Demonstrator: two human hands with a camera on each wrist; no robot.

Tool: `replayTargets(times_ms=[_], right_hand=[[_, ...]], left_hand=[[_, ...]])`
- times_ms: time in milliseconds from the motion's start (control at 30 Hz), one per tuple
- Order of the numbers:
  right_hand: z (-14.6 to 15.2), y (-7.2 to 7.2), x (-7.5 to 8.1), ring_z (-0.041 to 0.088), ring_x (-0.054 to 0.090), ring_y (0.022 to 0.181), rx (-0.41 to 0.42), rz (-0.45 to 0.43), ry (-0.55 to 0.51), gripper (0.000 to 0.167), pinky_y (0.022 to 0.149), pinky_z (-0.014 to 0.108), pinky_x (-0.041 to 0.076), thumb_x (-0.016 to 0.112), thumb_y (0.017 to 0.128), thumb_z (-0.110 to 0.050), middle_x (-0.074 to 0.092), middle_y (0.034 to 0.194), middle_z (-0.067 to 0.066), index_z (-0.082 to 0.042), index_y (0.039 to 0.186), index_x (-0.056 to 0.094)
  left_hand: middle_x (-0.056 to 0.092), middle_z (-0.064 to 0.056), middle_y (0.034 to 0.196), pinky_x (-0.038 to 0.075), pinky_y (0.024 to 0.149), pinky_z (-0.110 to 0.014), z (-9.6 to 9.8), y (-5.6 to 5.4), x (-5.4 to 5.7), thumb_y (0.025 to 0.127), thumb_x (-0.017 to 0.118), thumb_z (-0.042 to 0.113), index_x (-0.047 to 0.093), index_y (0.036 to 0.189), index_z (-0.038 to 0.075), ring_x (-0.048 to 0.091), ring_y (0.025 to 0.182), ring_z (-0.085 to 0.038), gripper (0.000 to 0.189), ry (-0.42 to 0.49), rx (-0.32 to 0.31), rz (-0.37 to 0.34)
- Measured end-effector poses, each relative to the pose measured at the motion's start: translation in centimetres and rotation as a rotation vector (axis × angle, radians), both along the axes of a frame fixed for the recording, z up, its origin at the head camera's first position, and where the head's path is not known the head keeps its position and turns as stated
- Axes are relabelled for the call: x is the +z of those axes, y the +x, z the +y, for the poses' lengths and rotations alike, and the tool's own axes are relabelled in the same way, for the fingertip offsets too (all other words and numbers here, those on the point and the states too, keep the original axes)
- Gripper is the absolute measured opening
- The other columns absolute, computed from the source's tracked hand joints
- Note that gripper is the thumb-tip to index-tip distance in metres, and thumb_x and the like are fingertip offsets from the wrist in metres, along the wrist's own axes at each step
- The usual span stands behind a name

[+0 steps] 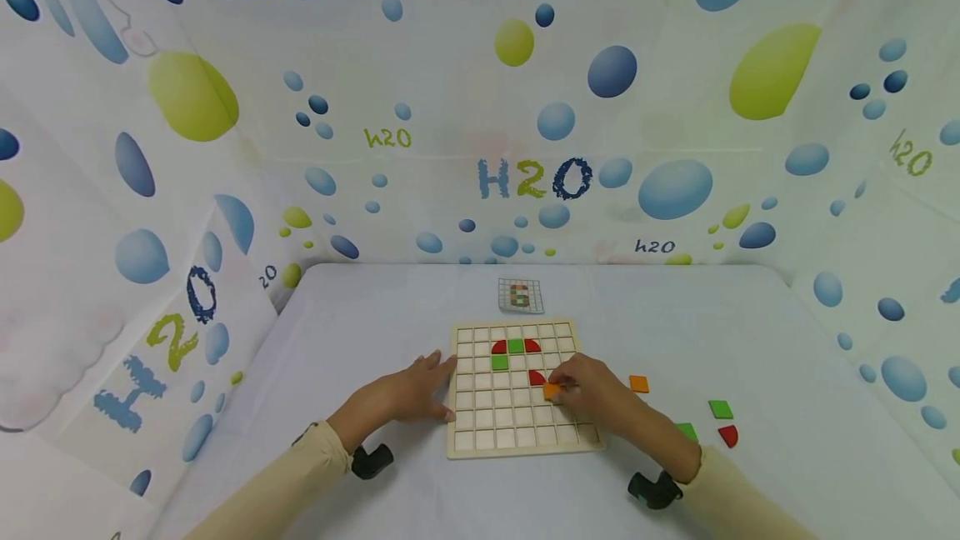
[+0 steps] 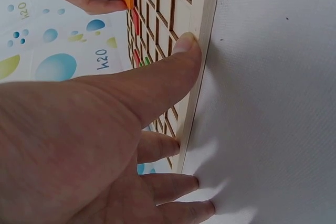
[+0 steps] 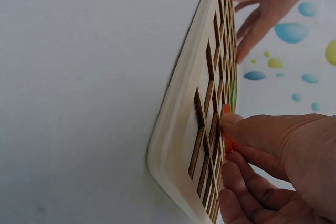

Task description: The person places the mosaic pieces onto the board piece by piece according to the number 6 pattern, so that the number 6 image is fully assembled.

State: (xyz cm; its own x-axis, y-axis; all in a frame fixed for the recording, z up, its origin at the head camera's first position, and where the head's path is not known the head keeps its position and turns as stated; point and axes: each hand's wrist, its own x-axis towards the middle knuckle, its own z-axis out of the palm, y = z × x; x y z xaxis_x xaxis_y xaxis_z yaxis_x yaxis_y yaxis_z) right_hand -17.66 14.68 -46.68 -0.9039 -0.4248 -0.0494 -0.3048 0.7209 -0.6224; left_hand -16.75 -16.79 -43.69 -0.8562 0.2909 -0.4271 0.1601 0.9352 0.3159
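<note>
A wooden grid board (image 1: 480, 440) lies on the white table, with red quarter-round tiles (image 1: 532, 346) and green square tiles (image 1: 515, 346) set in some of its cells. My right hand (image 1: 592, 390) pinches an orange square tile (image 1: 552, 392) between thumb and finger over the board, just below a red tile; in the right wrist view the tile (image 3: 227, 129) stands tilted at the grid. Along the board's left edge my left hand (image 1: 408, 390) rests with fingers spread. In the left wrist view its thumb (image 2: 173, 66) touches the board's rim.
Right of the board lie another orange tile (image 1: 638, 383), a green tile (image 1: 721, 409), a red quarter-round tile (image 1: 728, 436) and a green tile (image 1: 686, 432) partly behind the right forearm. Behind the board is a small card (image 1: 521, 296) with a printed grid pattern.
</note>
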Motion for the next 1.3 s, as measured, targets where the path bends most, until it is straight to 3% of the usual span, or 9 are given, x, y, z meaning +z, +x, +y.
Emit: replayTargets(times_ms=[300, 1067, 1300], right_hand=[[-0.3, 0.2, -0.2, 0.012, 0.058, 0.094, 0.064, 0.084, 0.031, 0.017, 0.091, 0.037, 0.058, 0.082, 0.092, -0.01, 0.066, 0.102, -0.003, -0.009, 0.108, 0.077], [-1.2, -0.1, -0.7, 0.01, 0.059, 0.098, 0.083, 0.04, 0.044, 0.021, 0.09, 0.033, 0.058, 0.084, 0.092, -0.015, 0.066, 0.105, -0.006, -0.011, 0.112, 0.08], [-1.3, 0.1, -0.7, 0.012, 0.055, 0.093, 0.109, 0.064, 0.062, 0.024, 0.081, 0.03, 0.054, 0.083, 0.092, -0.013, 0.065, 0.103, -0.004, -0.007, 0.116, 0.081]], left_hand=[[0.022, -0.024, 0.173, 0.029, 0.124, -0.064, 0.0, -0.1, -0.1, 0.093, 0.08, 0.042, 0.031, 0.167, 0.009, 0.021, 0.159, -0.047, 0.095, 0.0, -0.005, -0.002], [0.022, -0.024, 0.173, 0.029, 0.123, -0.066, 0.1, 0.0, 0.3, 0.092, 0.082, 0.039, 0.032, 0.166, 0.008, 0.02, 0.159, -0.048, 0.095, 0.009, 0.007, -0.009], [0.024, -0.024, 0.172, 0.03, 0.122, -0.066, 0.1, 0.1, 0.2, 0.091, 0.083, 0.039, 0.033, 0.166, 0.008, 0.022, 0.159, -0.048, 0.095, 0.007, 0.013, -0.003]])
